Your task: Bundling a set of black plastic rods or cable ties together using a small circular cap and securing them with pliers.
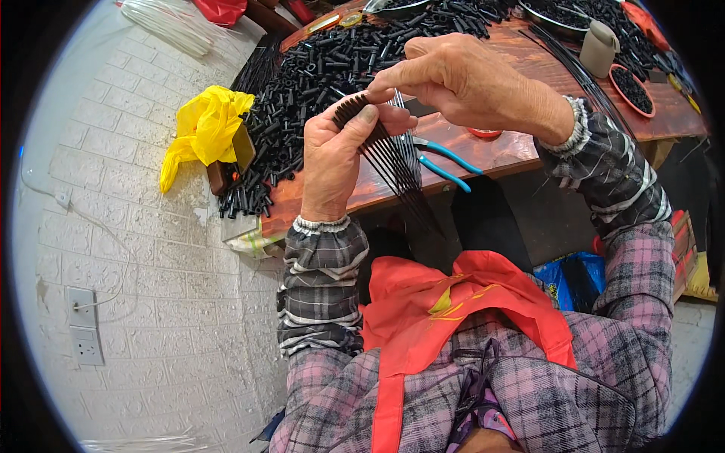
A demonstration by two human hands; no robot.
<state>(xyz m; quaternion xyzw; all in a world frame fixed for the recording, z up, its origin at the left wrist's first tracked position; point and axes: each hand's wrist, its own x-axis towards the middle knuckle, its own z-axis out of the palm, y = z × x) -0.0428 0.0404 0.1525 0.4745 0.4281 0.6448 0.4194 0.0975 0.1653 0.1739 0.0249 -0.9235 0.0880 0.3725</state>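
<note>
My left hand (330,167) is closed round a fan of thin black strips (389,167). Their thicker dark ends stand in a row above my thumb, and the long tails hang down past the table's edge. At the top of that row, my right hand (479,87) has its thumb and forefinger pinched together, close to the left fingertips. Whatever sits in this pinch, if anything, is too small to make out. Just behind the strips, pliers with blue handles (453,156) lie on the reddish wooden table (502,143).
A large heap of small black tubular parts (325,68) covers the table's left side. A yellow plastic bag (208,124) hangs by its left edge. At the right are a grey-beige container (599,49) and a red-rimmed dish (633,90) of black bits. A white brick-patterned wall (143,219) stands left.
</note>
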